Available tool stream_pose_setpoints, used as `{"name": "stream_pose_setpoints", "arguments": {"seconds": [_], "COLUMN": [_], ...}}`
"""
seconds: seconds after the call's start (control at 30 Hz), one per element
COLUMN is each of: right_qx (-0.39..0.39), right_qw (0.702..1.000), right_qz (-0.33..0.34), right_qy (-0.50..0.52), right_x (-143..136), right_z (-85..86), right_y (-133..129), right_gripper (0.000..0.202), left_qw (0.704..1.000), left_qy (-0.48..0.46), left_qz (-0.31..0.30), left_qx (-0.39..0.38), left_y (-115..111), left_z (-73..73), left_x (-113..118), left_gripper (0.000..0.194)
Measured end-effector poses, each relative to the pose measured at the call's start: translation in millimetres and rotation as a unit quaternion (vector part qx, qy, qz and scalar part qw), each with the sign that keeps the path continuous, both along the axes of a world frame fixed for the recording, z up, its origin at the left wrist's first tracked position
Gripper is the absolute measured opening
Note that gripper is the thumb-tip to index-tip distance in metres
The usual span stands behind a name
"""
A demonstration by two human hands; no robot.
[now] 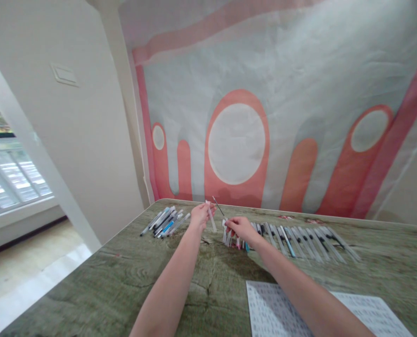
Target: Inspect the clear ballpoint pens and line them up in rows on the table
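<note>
My left hand [199,216] is closed on a clear pen barrel [212,219] that slants down to the right. Just right of it, my right hand [239,227] pinches a thin dark refill [218,206], whose tip points up and left. Under my right hand stand or lie several small caps and pen parts [234,240], partly hidden by the fingers. A loose pile of pens [166,222] lies left of my left hand. To the right, several clear barrels [312,242] lie side by side in a row, with a light blue pen [287,242] among them.
The wood-patterned table [124,276] reaches back to a wall with a pink and grey printed sheet [180,93]. Printed paper [268,309] lies at the front right, partly under my right forearm. A window with a railing [11,173] is at the far left.
</note>
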State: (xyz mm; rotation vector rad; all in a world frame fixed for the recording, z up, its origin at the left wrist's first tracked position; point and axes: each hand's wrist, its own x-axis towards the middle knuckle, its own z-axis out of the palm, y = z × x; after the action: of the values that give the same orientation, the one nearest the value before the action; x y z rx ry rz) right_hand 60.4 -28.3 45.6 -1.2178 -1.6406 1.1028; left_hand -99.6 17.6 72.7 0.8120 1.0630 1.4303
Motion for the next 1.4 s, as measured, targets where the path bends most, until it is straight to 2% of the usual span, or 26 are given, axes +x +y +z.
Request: {"name": "stream_pose_setpoints", "arguments": {"seconds": [0.17,0.27,0.37,0.5,0.63,0.77,0.87,1.0,1.13,1.23,1.4], "right_qx": [-0.001,0.007,-0.023,-0.010,-0.005,-0.045,-0.045,0.010,0.123,0.161,0.177], "right_qw": [1.000,0.998,0.996,0.999,0.996,0.991,0.992,0.998,0.990,0.978,0.962], "right_qz": [0.018,0.060,0.086,0.030,-0.025,-0.041,-0.038,-0.029,-0.037,-0.049,-0.059], "right_qy": [-0.018,-0.028,-0.007,0.042,0.090,0.119,0.116,0.050,-0.056,-0.122,-0.197], "right_x": [-3,-4,-3,2,8,9,7,8,13,14,3], "right_z": [-2.7,-3.7,-3.1,-3.4,-4.6,-7.3,-12.1,-21.5,-26.6,-26.0,-21.8], "right_y": [-2,-3,-4,0,6,9,12,16,19,22,32], "right_gripper": [0.021,0.020,0.016,0.017,0.014,0.007,0.010,0.014,0.014,0.014,0.014], "left_qw": [1.000,0.999,0.997,0.987,0.976,0.954,0.933,0.906,0.875,0.872,0.871], "left_qy": [0.004,-0.009,0.014,0.147,0.217,0.295,0.353,0.414,0.470,0.470,0.469], "left_qz": [-0.030,0.008,0.055,0.040,0.005,-0.009,-0.009,0.004,0.021,0.033,0.033], "left_qx": [0.010,0.031,0.058,0.041,0.025,0.042,0.065,0.090,0.117,0.134,0.145], "left_y": [-4,0,7,12,11,9,9,10,10,11,13], "left_z": [-8.1,-10.6,-16.7,-34.6,-54.3,-66.5,-71.4,-75.5,-79.3,-83.4,-89.4], "left_x": [16,11,2,-4,3,11,13,16,18,17,14], "left_gripper": [0.024,0.025,0.026,0.025,0.021,0.018,0.019,0.037,0.037,0.033,0.029]}}
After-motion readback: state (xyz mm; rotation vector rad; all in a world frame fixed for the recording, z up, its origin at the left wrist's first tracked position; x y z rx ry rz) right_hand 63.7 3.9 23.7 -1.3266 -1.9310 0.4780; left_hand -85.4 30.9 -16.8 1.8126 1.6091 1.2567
